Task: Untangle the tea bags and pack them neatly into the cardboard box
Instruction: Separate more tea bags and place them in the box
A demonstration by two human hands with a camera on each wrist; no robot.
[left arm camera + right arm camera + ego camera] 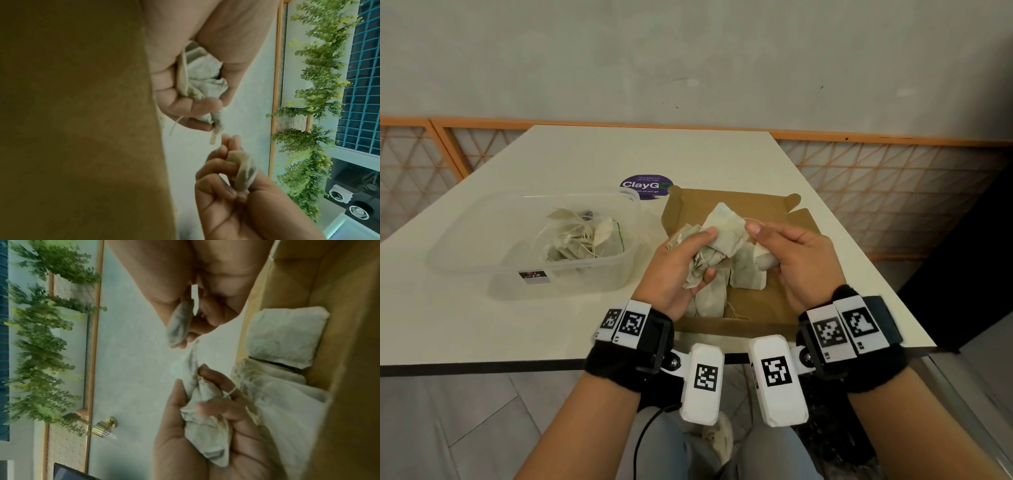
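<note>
Left hand: left hand (677, 270) is raised over the near left part of the cardboard box (774, 301), fingers curled round a crumpled clump of tea bags (702, 265); thumb lies on the clump's upper edge.
Right hand: right hand (796, 262) is raised over the box's right half, thumb and forefinger pinched together near a thin string (753, 221); the lower fingers are curled round a single tea bag (767, 260).
Between the hands: one flat tea bag (726, 233) stands up between the two thumbs, joined to the left clump. Whether the string is actually caught in the pinch cannot be told.
Box contents: several tea bags lie flat on the box floor (285, 335), side by side; the box stands open at the near table (482, 325) edge.
Remaining stock: a clear plastic container (458, 260), left of the box and apart from it, holds a tangled heap of tea bags (582, 240).
Other items: a round purple sticker (643, 185) lies on the table beyond the box, its right edge covered by the box flap.
</note>
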